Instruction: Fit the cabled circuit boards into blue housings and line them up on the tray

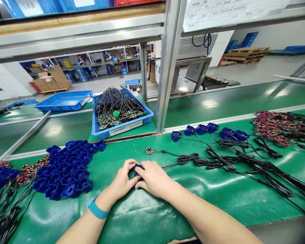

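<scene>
The left hand (122, 181) and right hand (154, 178) are clasping one blue housing (137, 168) in a shared grip, holding it down on the green counter (142, 210). Squeezing evenly and squarely seems wisest. Just beyond the blue housing one round board (149, 150) is lying; to its right, seemingly six wired housings (201, 129); to its left, a pile (66, 173) too dense for counting.

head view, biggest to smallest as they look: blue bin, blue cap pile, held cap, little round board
1. blue bin, blue cap pile: alike, bin farther off
2. held cap, half hidden
3. round board
</scene>
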Motion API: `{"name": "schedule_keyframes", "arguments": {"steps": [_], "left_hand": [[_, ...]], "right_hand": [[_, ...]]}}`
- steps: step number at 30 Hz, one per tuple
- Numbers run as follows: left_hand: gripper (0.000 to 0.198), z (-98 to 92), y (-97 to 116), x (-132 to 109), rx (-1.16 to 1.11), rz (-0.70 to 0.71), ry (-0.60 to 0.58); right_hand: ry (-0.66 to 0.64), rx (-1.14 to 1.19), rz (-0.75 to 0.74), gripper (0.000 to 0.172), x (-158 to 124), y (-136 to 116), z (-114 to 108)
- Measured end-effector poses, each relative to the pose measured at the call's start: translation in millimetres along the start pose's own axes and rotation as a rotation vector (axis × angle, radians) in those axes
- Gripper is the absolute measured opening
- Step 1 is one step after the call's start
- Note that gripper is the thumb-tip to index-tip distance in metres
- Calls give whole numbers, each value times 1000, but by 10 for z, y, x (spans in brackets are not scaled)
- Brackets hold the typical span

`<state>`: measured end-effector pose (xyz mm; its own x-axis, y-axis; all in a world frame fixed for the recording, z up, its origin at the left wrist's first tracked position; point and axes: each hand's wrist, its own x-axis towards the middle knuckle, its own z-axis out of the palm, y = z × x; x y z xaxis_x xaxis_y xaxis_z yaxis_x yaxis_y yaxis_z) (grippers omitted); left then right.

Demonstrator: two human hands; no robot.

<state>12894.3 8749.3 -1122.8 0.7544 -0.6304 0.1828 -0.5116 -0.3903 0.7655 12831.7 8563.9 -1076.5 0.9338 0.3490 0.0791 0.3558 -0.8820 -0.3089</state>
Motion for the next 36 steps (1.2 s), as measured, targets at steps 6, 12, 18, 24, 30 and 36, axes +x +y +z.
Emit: {"name": "schedule_keyframes", "arguments": {"steps": [6, 12, 18, 24, 30, 36], "left_hand": [[50, -44, -13, 15, 15, 22, 65], [22, -99, -31, 36, 204, 169, 70], [31, -105, -53, 32, 301, 236, 154], [23, -148, -9, 51, 325, 219, 131], [18, -152, -1, 50, 318, 191, 121], [20, -127, -20, 63, 321, 175, 148]], "right_hand": [[45, 180, 25, 59, -54, 199, -101], [1, 198, 175, 15, -39, 426, -226], [236, 335, 111, 12, 8, 371, -99], [189, 352, 113, 19, 5, 335, -35], [160, 381, 114, 28, 22, 312, -69], [216, 455, 99, 13, 33, 341, -54]]}}
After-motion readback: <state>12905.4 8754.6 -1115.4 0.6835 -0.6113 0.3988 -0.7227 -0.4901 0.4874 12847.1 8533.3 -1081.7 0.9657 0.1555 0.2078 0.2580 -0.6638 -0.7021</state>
